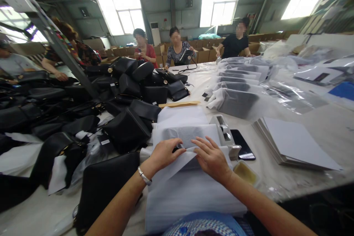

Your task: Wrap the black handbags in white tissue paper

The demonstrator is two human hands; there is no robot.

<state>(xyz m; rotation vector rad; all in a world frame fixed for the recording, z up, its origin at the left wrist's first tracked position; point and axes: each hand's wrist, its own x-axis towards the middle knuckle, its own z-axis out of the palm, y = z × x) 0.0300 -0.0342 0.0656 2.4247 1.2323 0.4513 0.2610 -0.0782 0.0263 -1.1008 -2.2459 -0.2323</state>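
Both hands work at a sheet of thin white wrapping paper (177, 188) that lies over a dark object on the table in front of me. My left hand (166, 153) is bent round the paper's folded edge, thumb and fingers closing on it, with a bit of black showing between them. Close by on the right, my right hand (212, 158) has its thumb at the same fold, while its other fingers stretch over the paper. The wrapped object is mostly hidden; a grey shape shows through the layers. Just left of it lies a black handbag (109, 184).
Black handbags (129, 127) are heaped on the left. At right are a tape dispenser (223, 131), a phone (242, 144), a small dish (245, 172) and stacked white boards (298, 143). Wrapped bags (238, 101) stand in a row beyond. Several people work across the table.
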